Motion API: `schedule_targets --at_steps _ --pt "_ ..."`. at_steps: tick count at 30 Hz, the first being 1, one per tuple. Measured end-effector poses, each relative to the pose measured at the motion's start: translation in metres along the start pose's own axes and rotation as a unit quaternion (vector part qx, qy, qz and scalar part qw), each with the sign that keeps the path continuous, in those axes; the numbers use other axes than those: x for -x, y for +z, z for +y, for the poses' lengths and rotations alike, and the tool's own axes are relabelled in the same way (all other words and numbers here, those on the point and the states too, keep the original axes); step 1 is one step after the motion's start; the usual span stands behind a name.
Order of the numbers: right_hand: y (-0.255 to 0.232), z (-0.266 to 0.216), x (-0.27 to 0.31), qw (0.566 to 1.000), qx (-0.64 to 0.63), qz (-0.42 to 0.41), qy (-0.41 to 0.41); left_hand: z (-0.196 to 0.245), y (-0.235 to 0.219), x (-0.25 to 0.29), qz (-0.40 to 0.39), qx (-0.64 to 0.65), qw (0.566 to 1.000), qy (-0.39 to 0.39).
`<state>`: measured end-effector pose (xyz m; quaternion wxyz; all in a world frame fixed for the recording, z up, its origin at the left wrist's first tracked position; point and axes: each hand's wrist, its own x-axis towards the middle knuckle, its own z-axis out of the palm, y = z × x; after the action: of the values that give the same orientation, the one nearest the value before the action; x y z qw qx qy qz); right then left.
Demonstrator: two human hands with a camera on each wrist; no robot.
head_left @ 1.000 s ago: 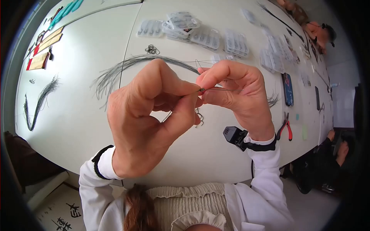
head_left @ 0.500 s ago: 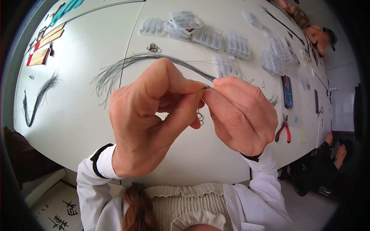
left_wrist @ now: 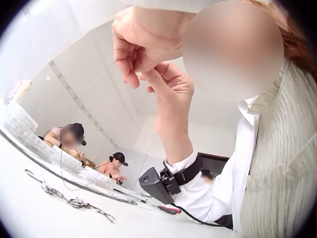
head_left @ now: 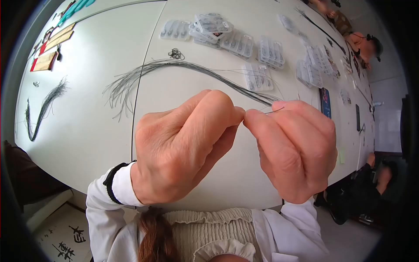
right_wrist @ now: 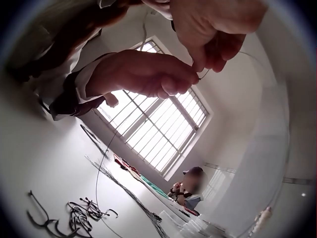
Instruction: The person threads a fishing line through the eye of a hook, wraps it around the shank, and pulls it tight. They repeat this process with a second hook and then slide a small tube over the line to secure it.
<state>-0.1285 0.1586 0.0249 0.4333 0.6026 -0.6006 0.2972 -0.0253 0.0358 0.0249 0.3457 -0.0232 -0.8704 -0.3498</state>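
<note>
My left hand [head_left: 183,148] and right hand [head_left: 292,148] meet fingertip to fingertip over the table, both pinching a thin fishing line [head_left: 276,109]. A dark end of it sticks out above the right fingers. In the right wrist view, a short curve of line [right_wrist: 204,75] shows between the fingertips; a long strand [right_wrist: 101,163] hangs toward the table. The small dark piece at the pinch is hidden by fingers. Below lies a tangle of fish hooks [right_wrist: 86,213]. Beyond the hands stretches a bundle of grey strands [head_left: 192,65], its right end near the right hand.
Clear plastic boxes [head_left: 270,52] of hooks stand at the back. A dark coil [head_left: 176,53] lies before them, a second strand bundle [head_left: 46,107] at left, wooden pieces [head_left: 43,61] behind it. A phone [head_left: 325,102] lies at right. Other people sit along the far right edge.
The right hand has turned its back upward and moved right and nearer the body. The left hand has rolled over and shifted slightly right. The small dark piece between them is now covered.
</note>
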Motion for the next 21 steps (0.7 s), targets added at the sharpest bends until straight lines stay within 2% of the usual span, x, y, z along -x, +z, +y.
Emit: schedule_targets --at_steps 1,2,4,5,7,8,10,11,13,14,15,17,18,20,21 --pt "-0.003 0.005 -0.002 1.0 0.001 0.0 0.0 0.001 0.0 0.001 -0.012 0.013 1.0 -0.025" --pt "-0.008 0.011 -0.005 0.995 -0.063 -0.044 0.063 0.001 -0.001 0.0 -0.024 0.026 0.998 -0.05" --pt "-0.012 0.014 -0.007 0.962 -0.168 -0.103 0.191 0.0 -0.002 0.0 -0.036 0.025 0.998 -0.04" --pt "-0.013 0.014 -0.008 0.962 -0.166 -0.102 0.193 -0.001 -0.003 0.0 -0.047 0.023 0.998 -0.033" --pt "-0.014 0.015 -0.011 0.89 -0.267 -0.172 0.328 -0.003 -0.002 0.001 -0.045 0.046 0.997 -0.031" --pt "-0.014 0.018 -0.01 0.89 -0.265 -0.171 0.329 -0.004 -0.001 0.001 -0.04 0.068 0.996 -0.033" --pt "-0.013 0.026 -0.007 0.778 -0.405 -0.232 0.421 -0.004 -0.001 0.001 -0.041 0.074 0.996 -0.037" --pt "-0.012 0.027 -0.007 0.778 -0.405 -0.23 0.421 -0.004 0.0 0.001 -0.04 0.081 0.995 -0.042" --pt "-0.01 0.028 -0.008 0.571 -0.537 -0.258 0.565 -0.007 0.003 0.003 -0.033 0.107 0.993 -0.047" --pt "-0.008 0.03 -0.006 0.541 -0.551 -0.273 0.574 -0.007 0.005 0.003 -0.025 0.133 0.989 -0.053" --pt "-0.006 0.031 -0.003 0.541 -0.551 -0.271 0.575 -0.007 0.004 0.002 -0.026 0.134 0.989 -0.053" --pt "0.0 0.031 0.002 0.493 -0.604 -0.252 0.573 -0.004 0.002 0.001 -0.057 0.191 0.971 -0.135" --pt "0.001 0.03 0.003 0.493 -0.605 -0.251 0.573 -0.005 0.003 0.001 -0.058 0.191 0.971 -0.135" --pt "0.003 0.028 0.002 0.529 -0.578 -0.239 0.573 -0.007 0.006 0.001 -0.035 0.256 0.953 -0.159" --pt "0.002 0.029 0.002 0.529 -0.578 -0.239 0.573 -0.006 0.006 0.001 -0.034 0.256 0.953 -0.159"
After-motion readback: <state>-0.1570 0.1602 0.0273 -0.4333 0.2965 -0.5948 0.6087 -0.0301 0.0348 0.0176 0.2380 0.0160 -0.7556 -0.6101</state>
